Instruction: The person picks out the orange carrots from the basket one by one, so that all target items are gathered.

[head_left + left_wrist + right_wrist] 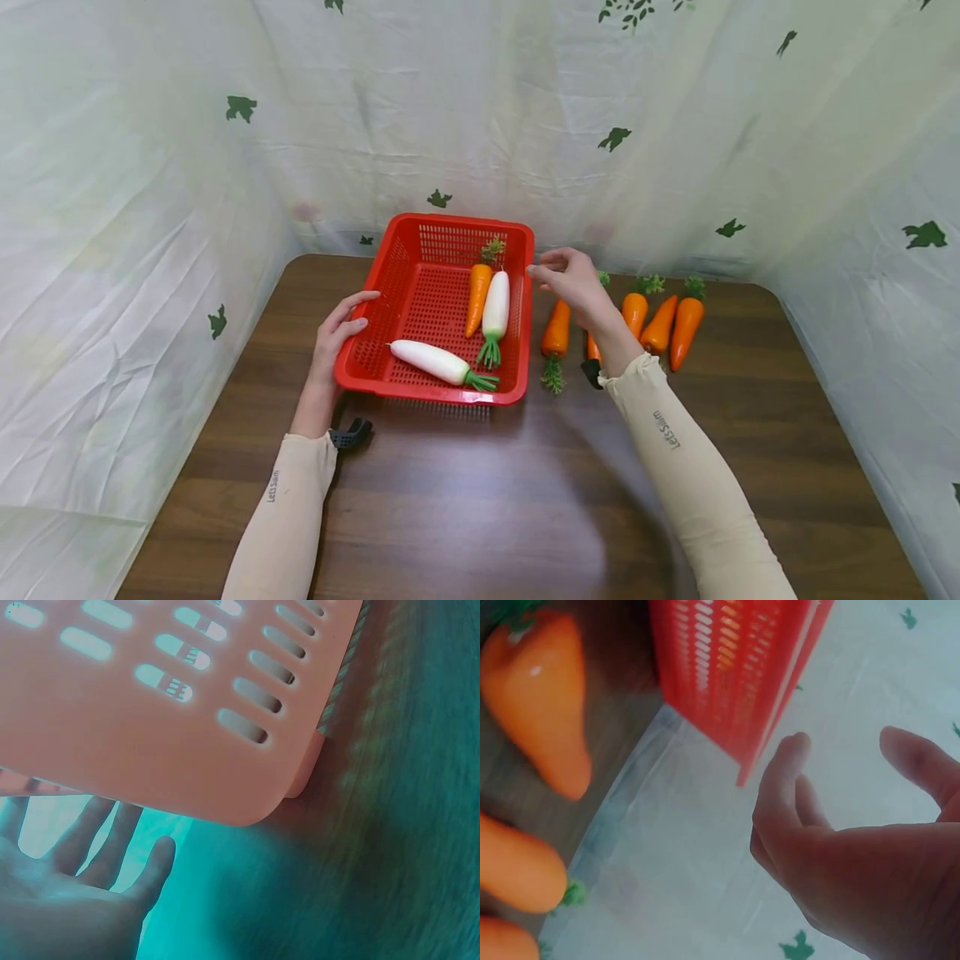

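A red plastic basket (435, 392) stands on the table. Inside it are an orange carrot (478, 292), a white radish (496, 310) beside the carrot, and another white radish (431, 361) along the near side. My left hand (335, 337) is at the basket's left rim, fingers fairly straight; in the left wrist view their tips pass behind the rim. Just off the right rim, my right hand (573, 279) hangs in the air with loosely bent fingers. In the right wrist view, a gap shows between thumb and fingers, with nothing held.
Right of the basket lie several carrots: one (557, 329) close to its wall, another (686, 329) farthest right, others between, partly covered by my right arm. A white curtain (480, 108) with green leaf prints surrounds the wooden table (465, 500). Dark straps sit by both wrists.
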`<act>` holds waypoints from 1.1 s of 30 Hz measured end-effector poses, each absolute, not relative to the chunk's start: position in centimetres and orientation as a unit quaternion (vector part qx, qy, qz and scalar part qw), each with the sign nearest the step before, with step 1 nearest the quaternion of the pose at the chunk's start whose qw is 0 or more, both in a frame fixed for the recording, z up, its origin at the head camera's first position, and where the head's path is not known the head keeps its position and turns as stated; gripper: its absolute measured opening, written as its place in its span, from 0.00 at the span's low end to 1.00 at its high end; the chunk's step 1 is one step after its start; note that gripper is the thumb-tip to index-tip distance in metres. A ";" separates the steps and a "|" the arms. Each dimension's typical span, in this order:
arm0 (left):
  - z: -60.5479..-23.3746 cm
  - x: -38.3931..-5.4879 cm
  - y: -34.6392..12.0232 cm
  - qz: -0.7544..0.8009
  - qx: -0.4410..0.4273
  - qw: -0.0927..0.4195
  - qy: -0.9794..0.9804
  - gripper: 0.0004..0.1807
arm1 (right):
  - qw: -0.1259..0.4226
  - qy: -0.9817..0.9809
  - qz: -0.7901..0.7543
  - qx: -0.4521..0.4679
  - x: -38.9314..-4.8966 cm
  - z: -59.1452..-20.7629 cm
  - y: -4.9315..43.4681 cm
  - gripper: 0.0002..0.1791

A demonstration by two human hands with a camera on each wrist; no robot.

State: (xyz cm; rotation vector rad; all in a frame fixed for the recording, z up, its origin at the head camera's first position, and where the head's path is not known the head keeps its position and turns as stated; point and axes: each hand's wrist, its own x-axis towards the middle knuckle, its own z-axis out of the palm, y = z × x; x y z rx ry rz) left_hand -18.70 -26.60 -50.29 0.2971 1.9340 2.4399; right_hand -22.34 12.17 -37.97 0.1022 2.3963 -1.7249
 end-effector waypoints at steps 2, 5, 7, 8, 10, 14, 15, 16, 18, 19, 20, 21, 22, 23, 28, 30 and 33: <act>-50.2 -18.7 -26.6 0.781 0.096 0.006 0.617 0.25 | 0.108 0.808 -0.579 0.034 -22.5 -37.8 11.6 0.31; -50.2 -18.6 -26.6 0.779 0.095 0.005 0.620 0.25 | 0.132 0.808 -0.573 0.033 -22.9 -37.4 10.7 0.33; -50.3 -18.6 -26.6 0.778 0.093 0.003 0.622 0.25 | 0.150 0.805 -0.573 0.034 -23.3 -37.0 10.1 0.34; -50.3 -18.6 -26.6 0.777 0.092 0.002 0.622 0.24 | 0.157 0.802 -0.575 0.034 -23.5 -36.8 9.8 0.34; -50.3 -18.6 -26.6 0.777 0.090 0.001 0.623 0.24 | 0.167 0.799 -0.577 0.034 -23.8 -36.4 9.2 0.34; -50.3 -18.8 -26.6 0.777 0.092 0.001 0.623 0.24 | 0.179 0.797 -0.576 0.028 -24.6 -35.9 8.0 0.28; -50.3 -18.8 -26.6 0.777 0.092 0.002 0.623 0.24 | 0.180 0.801 -0.571 0.026 -24.7 -35.8 7.8 0.24; -50.3 -18.8 -26.6 0.777 0.092 0.002 0.623 0.24 | 0.182 0.803 -0.566 0.024 -24.9 -35.7 7.5 0.21; -50.3 -18.8 -26.6 0.777 0.093 0.003 0.623 0.24 | 0.186 0.807 -0.559 0.025 -25.3 -35.7 7.0 0.16; -50.3 -18.8 -26.6 0.776 0.092 0.003 0.624 0.24 | 0.189 0.808 -0.558 0.025 -25.4 -35.7 6.8 0.17; -50.3 -18.7 -26.6 0.776 0.090 0.003 0.624 0.24 | 0.193 0.807 -0.558 0.028 -25.6 -35.7 6.5 0.20; -50.2 -18.7 -26.6 0.776 0.089 0.003 0.624 0.24 | 0.197 0.802 -0.563 0.031 -25.7 -35.7 6.3 0.23; -50.2 -18.7 -26.6 0.776 0.089 0.003 0.624 0.25 | 0.201 0.795 -0.571 0.035 -25.9 -35.7 6.0 0.24; -50.2 -18.6 -26.6 0.777 0.088 0.003 0.624 0.24 | 0.207 0.786 -0.582 0.040 -26.0 -35.7 5.8 0.25; -50.1 -18.7 -26.8 0.777 0.088 0.002 0.623 0.24 | 0.233 0.752 -0.613 0.067 -26.7 -36.1 4.6 0.16; -50.1 -18.7 -26.8 0.778 0.088 0.004 0.622 0.24 | 0.238 0.753 -0.609 0.077 -27.0 -36.4 4.4 0.16; -50.2 -18.7 -26.7 0.777 0.088 0.006 0.624 0.25 | 0.242 0.758 -0.599 0.093 -27.5 -36.8 4.1 0.31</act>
